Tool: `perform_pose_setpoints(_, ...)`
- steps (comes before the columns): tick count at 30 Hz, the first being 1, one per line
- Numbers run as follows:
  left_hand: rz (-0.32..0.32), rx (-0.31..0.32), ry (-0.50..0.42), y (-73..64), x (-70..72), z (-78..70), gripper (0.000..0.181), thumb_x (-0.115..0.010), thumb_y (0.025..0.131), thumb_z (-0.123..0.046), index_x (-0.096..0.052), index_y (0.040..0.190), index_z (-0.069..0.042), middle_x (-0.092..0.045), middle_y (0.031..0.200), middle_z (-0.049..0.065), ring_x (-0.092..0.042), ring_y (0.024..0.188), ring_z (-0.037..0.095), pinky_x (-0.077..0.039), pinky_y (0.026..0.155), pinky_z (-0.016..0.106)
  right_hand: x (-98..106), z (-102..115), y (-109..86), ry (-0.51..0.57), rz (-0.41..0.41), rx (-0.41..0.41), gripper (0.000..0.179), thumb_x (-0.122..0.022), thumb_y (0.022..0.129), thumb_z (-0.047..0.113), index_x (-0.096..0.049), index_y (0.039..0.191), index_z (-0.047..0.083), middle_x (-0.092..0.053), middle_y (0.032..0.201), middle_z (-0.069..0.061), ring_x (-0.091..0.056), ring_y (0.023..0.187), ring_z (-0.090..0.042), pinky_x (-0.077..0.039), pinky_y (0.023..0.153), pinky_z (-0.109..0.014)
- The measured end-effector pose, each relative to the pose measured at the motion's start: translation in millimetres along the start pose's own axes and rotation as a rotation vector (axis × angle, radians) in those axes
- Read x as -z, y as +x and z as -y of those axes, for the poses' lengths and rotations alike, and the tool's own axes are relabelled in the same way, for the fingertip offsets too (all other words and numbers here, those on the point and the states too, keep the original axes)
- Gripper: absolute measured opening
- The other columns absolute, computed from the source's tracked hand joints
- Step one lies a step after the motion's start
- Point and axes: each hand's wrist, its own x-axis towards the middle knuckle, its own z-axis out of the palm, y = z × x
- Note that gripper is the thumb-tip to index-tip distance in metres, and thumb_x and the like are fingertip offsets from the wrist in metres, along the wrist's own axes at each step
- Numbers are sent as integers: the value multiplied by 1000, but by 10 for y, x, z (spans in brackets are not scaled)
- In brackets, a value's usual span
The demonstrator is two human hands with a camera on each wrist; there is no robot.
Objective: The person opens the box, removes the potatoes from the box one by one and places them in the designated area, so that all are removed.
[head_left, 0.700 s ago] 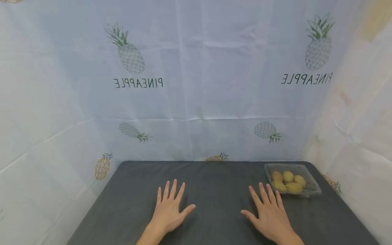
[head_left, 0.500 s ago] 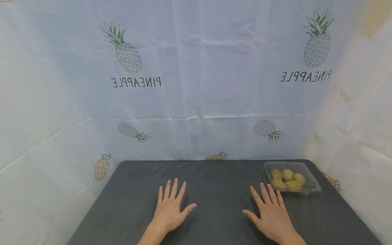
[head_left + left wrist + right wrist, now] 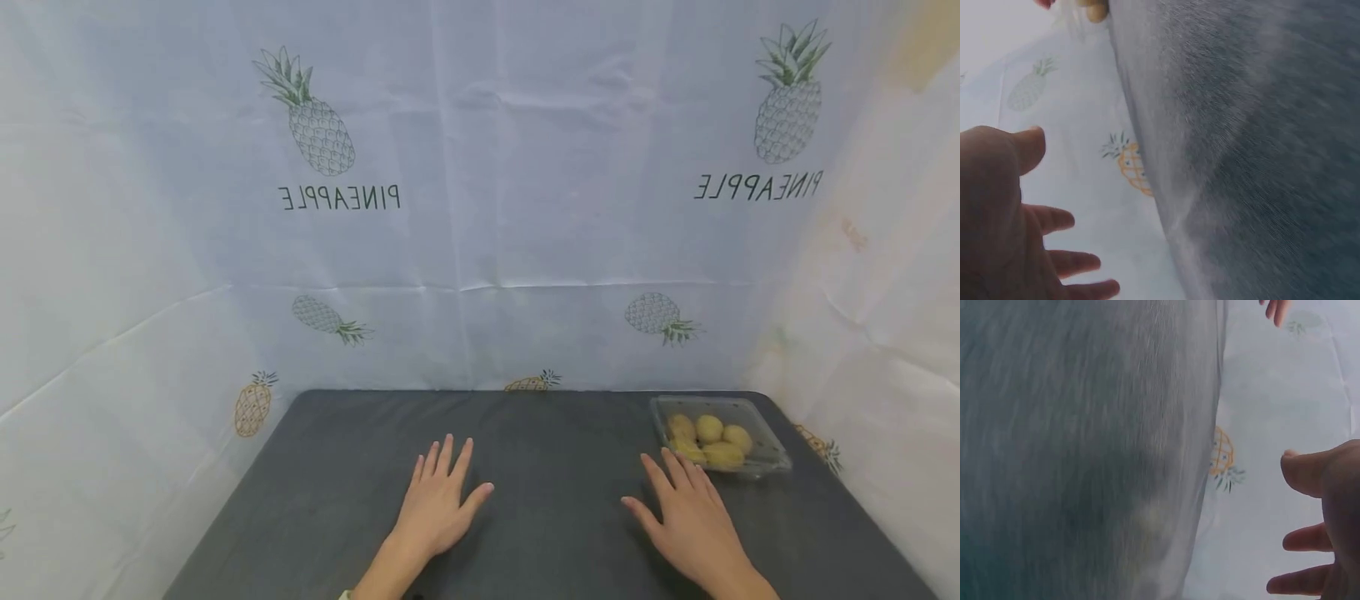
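Both hands hover over the dark table with fingers spread, holding nothing. The left hand (image 3: 437,504) is left of the table's middle, thumb pointing to the right. Toward the clear container's near edge reaches the right hand (image 3: 693,517); its fingertips overlap that edge in the head view, and I cannot tell whether they touch. Inside the clear plastic container (image 3: 768,446) lie several yellowish round fruits (image 3: 709,430), whose kind is unclear. In the left wrist view the left thumb and fingers (image 3: 1075,262) are extended, and the right wrist view shows the right thumb and fingers (image 3: 1304,540) likewise.
A dark grey cloth-like surface covers the table (image 3: 555,467). White curtain sheets (image 3: 487,208) printed with pineapples and mirrored lettering hang behind it and along both sides. The container stands near the table's far right corner.
Both hands have shifted a little to the right, and the right hand's fingers have drawn closer together. The fruit container has stayed in its place on the table.
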Motion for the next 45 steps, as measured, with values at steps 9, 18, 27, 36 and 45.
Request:
perform_pose_setpoints(9, -78, -61, 15, 241, 0, -286, 69, -45, 105, -54, -41, 156, -8, -37, 159, 23, -36, 146, 41, -32, 116, 57, 196, -294, 47, -19, -49, -19, 59, -71, 95, 41, -62, 132, -4, -57, 131, -34, -54, 117, -54, -43, 93, -68)
perform_pose_setpoints(18, -223, -133, -25, 418, -77, -575, 55, -45, 107, -45, -55, 144, -6, -57, 142, 14, -56, 129, 31, -53, 95, 50, 284, -632, 93, -23, -166, -39, 50, -74, 93, 29, -63, 121, -10, -60, 119, -33, -56, 104, -57, -46, 83, -68)
perform_pose_setpoints(27, -233, -174, -169, 550, -211, -867, 51, -42, 109, -43, -57, 143, -8, -61, 137, 9, -60, 124, 28, -55, 90, 50, 449, -976, 127, 26, -102, -136, 65, -68, 97, 42, -57, 131, -12, -55, 123, -41, -50, 106, -64, -43, 77, -71)
perform_pose_setpoints(36, -203, -213, -253, 698, -280, -1153, 51, -41, 109, -44, -54, 145, -11, -59, 140, 6, -58, 128, 25, -53, 96, 47, 538, -1275, 169, 84, 28, -174, 80, -60, 99, 53, -49, 135, -17, -44, 130, -47, -43, 112, -66, -41, 82, -74)
perform_pose_setpoints(45, -100, -214, -331, 826, -365, -1373, 53, -39, 109, -48, -49, 151, -18, -53, 148, 1, -51, 135, 22, -50, 101, 48, 542, -1536, 209, 148, 19, -146, 82, -62, 100, 48, -41, 137, -22, -38, 132, -50, -37, 116, -67, -35, 88, -78)
